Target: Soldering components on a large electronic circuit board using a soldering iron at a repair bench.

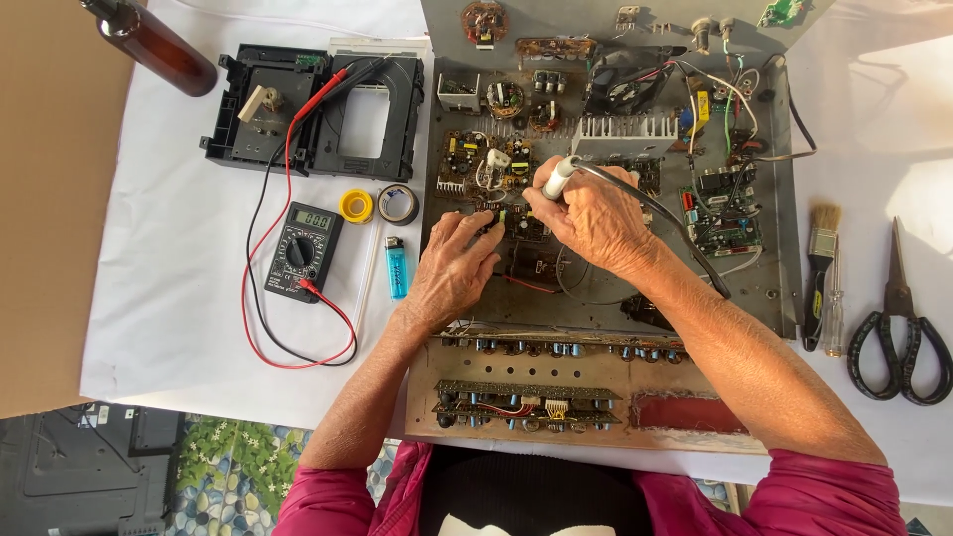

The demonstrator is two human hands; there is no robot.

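Two bare hands work over an opened metal chassis [784, 288] full of circuit boards, which lies on a desk [179, 328] covered in white paper. The right hand [596, 218] has its grip closed around a soldering iron [559, 179] with a white handle, held like a pen, its tip pointing down at a small board [521, 223] in the middle of the chassis. A dark cord [685, 238] runs from the iron over the right wrist. The left hand [452, 273] rests just beside the right; its fingertips pinch something small on that same board, too small to tell.

Left of the chassis lie a black multimeter [303, 248] with red and black leads, a yellow roll of tape [356, 205], a dark roll of tape [398, 203] and a blue lighter [396, 266]. Farther off sits a black plastic frame [318, 114], and a brown bottle [159, 45] lies at the far left. Right of the chassis lie a paintbrush [820, 268], a thin screwdriver [835, 313] and black scissors [901, 333].
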